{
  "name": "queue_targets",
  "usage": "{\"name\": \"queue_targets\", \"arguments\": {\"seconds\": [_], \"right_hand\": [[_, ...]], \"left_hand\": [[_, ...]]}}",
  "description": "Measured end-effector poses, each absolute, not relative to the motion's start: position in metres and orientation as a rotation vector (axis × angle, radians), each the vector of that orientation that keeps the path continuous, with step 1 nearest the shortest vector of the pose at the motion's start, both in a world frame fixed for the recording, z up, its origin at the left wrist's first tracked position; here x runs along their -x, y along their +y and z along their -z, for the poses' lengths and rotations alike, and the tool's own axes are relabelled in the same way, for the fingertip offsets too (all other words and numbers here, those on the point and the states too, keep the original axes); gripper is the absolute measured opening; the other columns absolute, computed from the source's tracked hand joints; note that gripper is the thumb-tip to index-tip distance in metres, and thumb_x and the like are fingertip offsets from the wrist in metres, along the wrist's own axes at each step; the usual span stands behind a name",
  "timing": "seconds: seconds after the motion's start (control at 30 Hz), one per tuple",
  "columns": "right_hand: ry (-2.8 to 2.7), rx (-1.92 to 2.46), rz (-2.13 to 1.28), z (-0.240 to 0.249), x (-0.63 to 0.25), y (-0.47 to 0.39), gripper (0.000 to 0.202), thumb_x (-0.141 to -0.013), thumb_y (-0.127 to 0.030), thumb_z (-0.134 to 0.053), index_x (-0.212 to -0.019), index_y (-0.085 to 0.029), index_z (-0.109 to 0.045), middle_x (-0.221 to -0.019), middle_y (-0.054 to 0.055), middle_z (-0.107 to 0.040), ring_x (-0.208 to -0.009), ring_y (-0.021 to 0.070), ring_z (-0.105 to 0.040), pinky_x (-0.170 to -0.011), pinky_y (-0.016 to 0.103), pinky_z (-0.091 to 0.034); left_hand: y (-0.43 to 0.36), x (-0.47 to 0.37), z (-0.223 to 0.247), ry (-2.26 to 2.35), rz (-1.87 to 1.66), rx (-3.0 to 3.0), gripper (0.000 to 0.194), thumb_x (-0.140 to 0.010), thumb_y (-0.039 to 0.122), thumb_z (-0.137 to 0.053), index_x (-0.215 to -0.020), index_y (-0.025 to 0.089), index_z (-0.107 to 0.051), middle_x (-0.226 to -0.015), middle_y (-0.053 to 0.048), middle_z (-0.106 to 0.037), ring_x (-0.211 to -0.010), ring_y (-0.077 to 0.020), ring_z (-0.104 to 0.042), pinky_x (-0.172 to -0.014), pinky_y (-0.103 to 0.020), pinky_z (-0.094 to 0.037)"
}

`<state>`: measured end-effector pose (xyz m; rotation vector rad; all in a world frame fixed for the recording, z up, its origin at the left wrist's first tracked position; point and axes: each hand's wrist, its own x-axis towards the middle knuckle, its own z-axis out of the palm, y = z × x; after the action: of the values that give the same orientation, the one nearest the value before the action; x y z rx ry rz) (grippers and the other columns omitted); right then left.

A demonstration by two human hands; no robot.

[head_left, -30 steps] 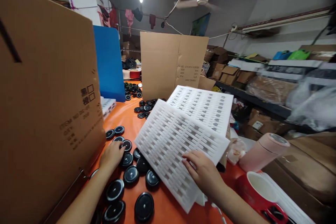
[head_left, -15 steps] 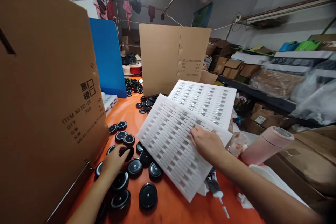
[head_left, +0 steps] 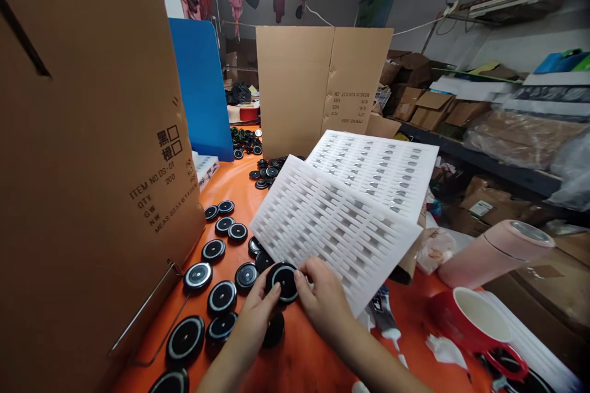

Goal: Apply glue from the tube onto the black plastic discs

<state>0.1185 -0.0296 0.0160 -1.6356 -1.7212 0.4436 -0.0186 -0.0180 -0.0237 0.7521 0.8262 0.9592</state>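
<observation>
A round black disc [head_left: 282, 282] with a pale ring is held between my two hands, over the near edge of a white slotted foam sheet [head_left: 322, 221]. My left hand [head_left: 258, 307] grips its left side with thumb and fingers. On its right side, the fingertips of my right hand [head_left: 320, 295] close on the rim. Several similar black discs [head_left: 222, 298] lie on the orange table [head_left: 221, 187] to the left. A second foam sheet [head_left: 373, 166] with metal pieces in its slots lies behind the first.
A large cardboard box [head_left: 92, 166] stands at the left, a blue panel [head_left: 200, 86] behind it. Another carton [head_left: 295, 86] rises at the back. To the right are a pink bottle [head_left: 498, 252], a red mug [head_left: 474, 319] and a glue tube [head_left: 385, 313].
My left hand has moved right with a black disc. My right hand has left the foam sheet, come down and left, and taken hold of the disc. The view has shifted slightly.
</observation>
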Motion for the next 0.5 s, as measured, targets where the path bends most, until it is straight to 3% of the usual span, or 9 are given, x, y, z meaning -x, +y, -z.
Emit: {"name": "queue_targets", "arguments": {"seconds": [0.07,0.17,0.3,0.4,0.5], "right_hand": [[-1.698,1.614,-0.476,-0.014,-0.121,-0.029,0.013,-0.085,-0.028,-0.044,-0.077,-0.021,-0.051,-0.079,0.003,-0.054,-0.077,0.0181,-0.05,-0.07,0.03,-0.036],[-1.545,1.466,-0.873,-0.009,-0.126,-0.028,0.016,-0.084,-0.034,-0.047,-0.091,-0.02,-0.051,-0.082,0.002,-0.055,-0.076,0.0163,-0.051,-0.07,0.029,-0.039],[-1.303,1.236,-1.408,0.006,-0.129,-0.024,0.025,-0.081,-0.044,-0.051,-0.079,-0.019,-0.046,-0.067,-0.003,-0.048,-0.06,0.0113,-0.046,-0.056,0.024,-0.037],[-1.314,1.251,-1.314,0.017,-0.124,-0.02,0.028,-0.079,-0.044,-0.054,-0.071,-0.019,-0.044,-0.063,-0.004,-0.045,-0.058,0.0109,-0.043,-0.054,0.024,-0.036],[-1.426,1.324,-1.118,0.018,-0.115,-0.02,0.024,-0.082,-0.04,-0.05,-0.072,-0.018,-0.05,-0.067,-0.001,-0.052,-0.066,0.0139,-0.05,-0.062,0.027,-0.041]], "left_hand": [[-0.019,0.021,0.025,0.823,-0.95,-0.798,0.05,-0.075,0.037,-0.064,-0.12,0.02,-0.051,-0.122,-0.01,-0.057,-0.106,-0.0247,-0.055,-0.081,-0.031,-0.046],[-0.02,0.026,0.026,0.81,-0.951,-0.833,0.05,-0.077,0.039,-0.061,-0.122,0.02,-0.05,-0.124,-0.011,-0.055,-0.109,-0.0263,-0.053,-0.081,-0.033,-0.046],[-0.024,0.029,0.022,0.832,-0.929,-0.895,0.051,-0.077,0.039,-0.06,-0.123,0.019,-0.05,-0.12,-0.011,-0.058,-0.103,-0.0244,-0.055,-0.077,-0.03,-0.046],[-0.023,0.03,0.02,0.921,-0.889,-0.956,0.051,-0.075,0.04,-0.062,-0.119,0.017,-0.054,-0.112,-0.011,-0.062,-0.093,-0.023,-0.058,-0.067,-0.027,-0.047],[-0.012,0.04,0.027,0.965,-0.87,-1.033,0.054,-0.072,0.044,-0.062,-0.118,0.016,-0.055,-0.111,-0.012,-0.063,-0.091,-0.0235,-0.059,-0.066,-0.028,-0.048]]}}
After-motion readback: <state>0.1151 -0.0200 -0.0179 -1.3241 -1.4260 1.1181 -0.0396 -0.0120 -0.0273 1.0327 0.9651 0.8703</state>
